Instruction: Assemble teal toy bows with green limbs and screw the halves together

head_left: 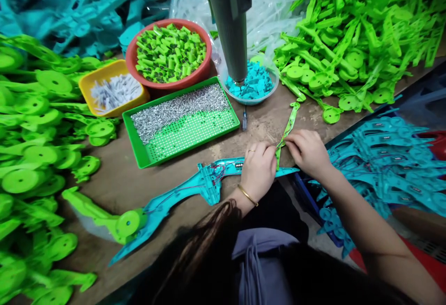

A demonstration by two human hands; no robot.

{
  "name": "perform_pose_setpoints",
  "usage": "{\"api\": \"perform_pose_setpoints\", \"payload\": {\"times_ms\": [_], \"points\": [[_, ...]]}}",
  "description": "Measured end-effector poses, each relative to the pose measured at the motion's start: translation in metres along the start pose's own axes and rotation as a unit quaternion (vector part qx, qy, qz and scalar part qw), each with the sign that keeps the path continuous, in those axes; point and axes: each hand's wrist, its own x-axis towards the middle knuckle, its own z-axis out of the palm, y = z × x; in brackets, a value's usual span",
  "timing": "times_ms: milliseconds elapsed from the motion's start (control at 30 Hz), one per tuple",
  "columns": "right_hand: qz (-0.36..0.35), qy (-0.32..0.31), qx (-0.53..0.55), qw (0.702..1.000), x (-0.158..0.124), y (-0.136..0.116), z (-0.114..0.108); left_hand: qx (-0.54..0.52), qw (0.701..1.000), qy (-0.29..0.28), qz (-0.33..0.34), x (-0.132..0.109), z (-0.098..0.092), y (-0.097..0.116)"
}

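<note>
A long blue plastic half-shell (184,188), shaped like a toy bow with thin wires inside, lies across the table edge. My left hand (258,170) is closed over its right part, fingertips against a narrow green plastic arm (289,121). This arm crosses the shell near its right tip and points away from me. Between the pinched fingers of my right hand (308,152) is the arm's right side; what small detail they grip is hidden. On the shell's left end sits another green arm with a round disc (128,223).
An electric screwdriver (234,30) hangs overhead. Behind the shell stand a green tray of screws (188,144), a yellow tub (88,86), a red bowl (130,58) and a clear bowl (252,102). Green parts (38,156) pile left and right (348,40); blue shells (386,165) fill a crate.
</note>
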Motion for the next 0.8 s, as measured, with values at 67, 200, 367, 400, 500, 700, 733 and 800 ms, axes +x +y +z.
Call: {"api": "perform_pose_setpoints", "payload": {"times_ms": [67,200,367,400,500,700,733,800], "points": [[-0.005,-0.006,-0.011,1.0,0.0027,-0.0008,-0.0017,-0.005,1.0,-0.005,0.006,0.0002,-0.0007,-0.0007],[0.006,-0.008,-0.006,1.0,0.0067,-0.0022,-0.0038,-0.011,0.999,-0.011,0.03,-0.0005,-0.0009,-0.003],[0.048,0.006,0.063,0.997,0.0064,-0.0011,-0.001,0.006,0.998,-0.009,0.059,-0.0025,-0.0012,-0.0024],[0.052,0.012,0.074,0.996,0.0058,-0.0004,-0.0001,0.013,0.998,-0.008,0.061,-0.0028,-0.0012,-0.002],[0.048,0.034,0.089,0.994,0.0041,0.0019,0.0019,0.024,0.998,-0.006,0.065,-0.0031,-0.0011,-0.0014],[-0.018,0.03,0.024,0.999,0.0033,0.0019,0.0018,0.036,0.997,-0.002,0.075,-0.0031,0.0007,-0.0028],[-0.028,0.03,0.006,0.999,0.0032,0.0013,0.002,0.039,0.996,0.001,0.079,-0.0031,0.0012,-0.003],[-0.045,0.03,-0.03,0.998,0.0022,-0.0001,0.0025,0.043,0.995,0.006,0.091,-0.0033,0.0023,-0.0033]]}}
